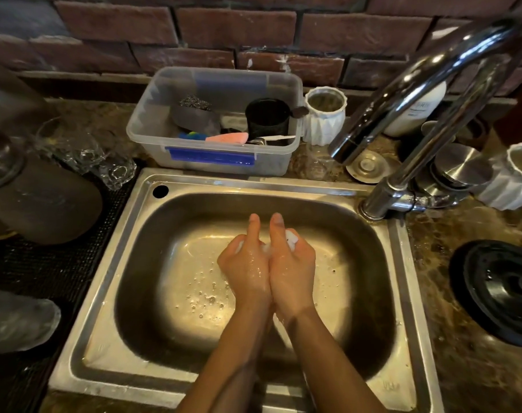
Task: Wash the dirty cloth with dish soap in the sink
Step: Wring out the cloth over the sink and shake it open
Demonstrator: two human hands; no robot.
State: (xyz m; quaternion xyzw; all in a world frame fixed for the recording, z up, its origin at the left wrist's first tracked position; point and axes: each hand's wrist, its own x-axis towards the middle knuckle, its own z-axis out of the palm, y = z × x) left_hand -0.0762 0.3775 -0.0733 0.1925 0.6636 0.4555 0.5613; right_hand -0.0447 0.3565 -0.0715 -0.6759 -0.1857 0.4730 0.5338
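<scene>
Both hands sit over the middle of the rectangular stainless steel sink (pixel 140 263), pressed side by side w/ thumbs pointing toward its far wall. The left hand (pixel 244 263) & right hand (pixel 294 265) each have their grip clamped on the small white wet cloth (pixel 292 238), which is bunched between them above the sink floor. Only bits of it peek out, by the right thumb & beside the left one (most is hidden by the fingers). Both hands are wet & shiny, and soap bubbles (pixel 206 295) dot the sink floor just left of the wrists. The curved chrome faucet (pixel 432 70) rises from the sink's far right corner & arches high over that corner. Behind the sink, on the brown stone table (pixel 462 338), stands a clear plastic tub (pixel 148 123) w/ a blue clip, holding a steel wool scourer (pixel 194 102), a black cup (pixel 267 117) & a pink sponge (pixel 227 137). Also behind the sink, toward its right end: a white ribbed vase (pixel 325 120), a white plastic bottle (pixel 417 111) partly behind the faucet, & a round metal strainer plug (pixel 367 166). Right of the sink lies a round black lid (pixel 498 290). Left of the sink, clear drinking glasses (pixel 83 150) rest by a black mesh mat (pixel 45 263). A red-brown brick wall (pixel 238 28) runs along the back, beyond the sink.
</scene>
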